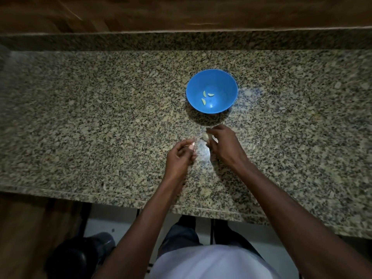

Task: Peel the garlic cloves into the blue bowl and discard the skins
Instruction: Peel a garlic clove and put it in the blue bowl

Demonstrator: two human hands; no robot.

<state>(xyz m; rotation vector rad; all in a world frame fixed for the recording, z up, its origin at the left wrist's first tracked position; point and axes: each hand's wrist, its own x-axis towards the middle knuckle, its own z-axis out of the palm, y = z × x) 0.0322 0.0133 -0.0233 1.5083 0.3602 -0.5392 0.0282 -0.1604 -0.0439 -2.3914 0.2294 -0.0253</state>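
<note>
Garlic (205, 136): one pale piece, which we see held in the fingertips of the right hand (222, 144), partly hidden by those fingers. Whether it is one clove or a small cluster we cannot tell.

Right hand: fingers curled down and pinching the garlic, held low over the counter (100, 117); whether it touches the stone we cannot tell.

Left hand (181, 155): just left of the right hand and slightly nearer us, fingers curled, thumb and forefinger pinching a small pale pinkish scrap (192, 146) (a bit of skin, as far as we can judge; it is blurred). The two hands are close but apart, with a bright glare on the stone between them.

Bowl (211, 91): blue, upright on the counter, beyond the right hand and well clear of its fingertips. Its shadow falls toward the hands.

Cloves (207, 97): three peeled, pale yellow-green pieces lying in the bottom of the bowl, left of its centre; two near each other, the third a little nearer us.

Counter: speckled granite, tan and black, running left and right of both hands; a raised strip of the same stone along its far edge, with brown wood beyond.

Below the near edge, under our forearms: a white shirt, dark trousers, pale floor (a dark rounded object lies low on the left, unclear).
</note>
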